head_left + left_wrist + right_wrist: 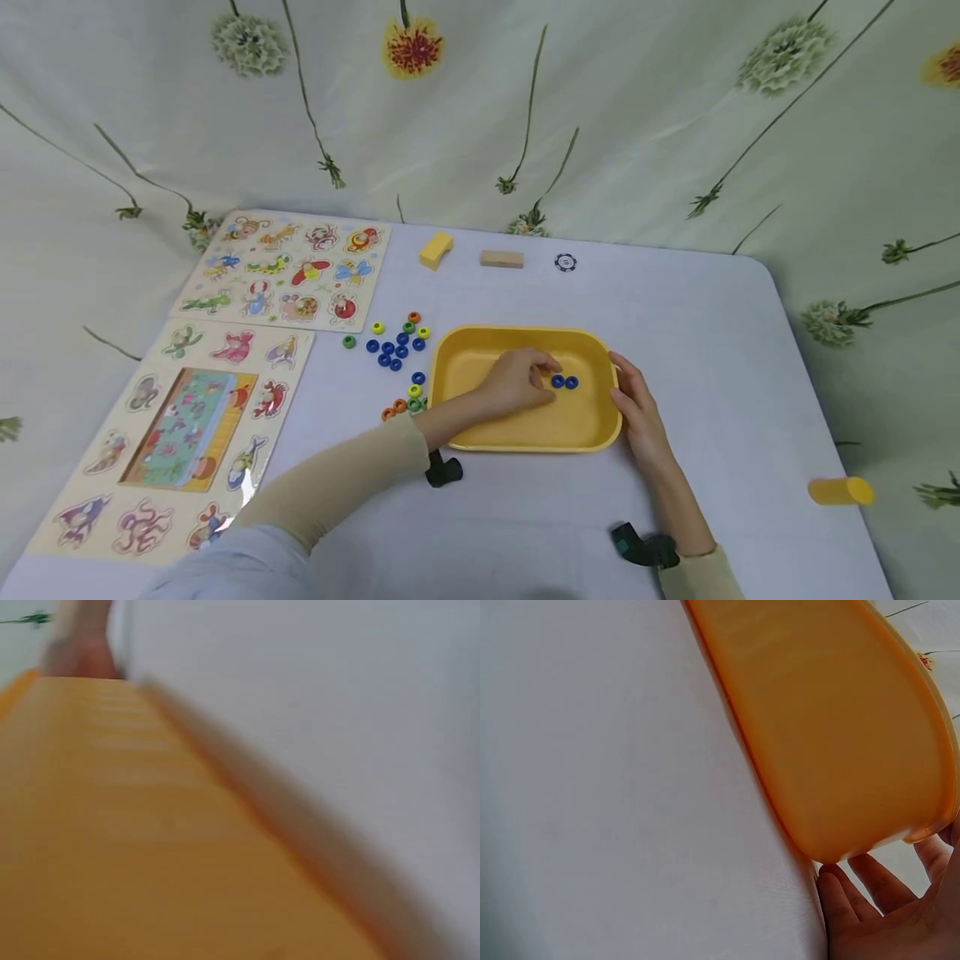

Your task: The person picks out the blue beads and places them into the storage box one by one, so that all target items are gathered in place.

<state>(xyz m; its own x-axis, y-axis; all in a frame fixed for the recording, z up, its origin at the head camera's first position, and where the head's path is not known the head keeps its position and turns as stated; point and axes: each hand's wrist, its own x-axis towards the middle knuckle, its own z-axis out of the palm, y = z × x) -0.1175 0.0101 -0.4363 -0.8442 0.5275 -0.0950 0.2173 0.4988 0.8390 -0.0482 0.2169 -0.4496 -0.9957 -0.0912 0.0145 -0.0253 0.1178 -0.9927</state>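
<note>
A yellow tray [517, 443] stands on the table with two small blue beads [572, 382] in its right half. Over the tray floor reaches my left hand [517, 382], its bent fingers and thumb spread apart, the fingertips close beside the beads. Nothing shows between them. My right hand [639, 408] holds the tray by its right end. In the right wrist view, the fingers of this hand [900, 907] lie against the outside of the tray wall [840, 750], with the thumb at the rim. The left wrist view is blurred and shows mostly the tray side [150, 825].
Several blue, green, yellow and orange beads [387, 347] lie left of the tray. Two picture puzzle boards [300, 271] cover the table's left side. Behind the tray are a yellow block [436, 250], a wooden block [502, 259] and a chip [566, 262]. A yellow cylinder [840, 492] is far right.
</note>
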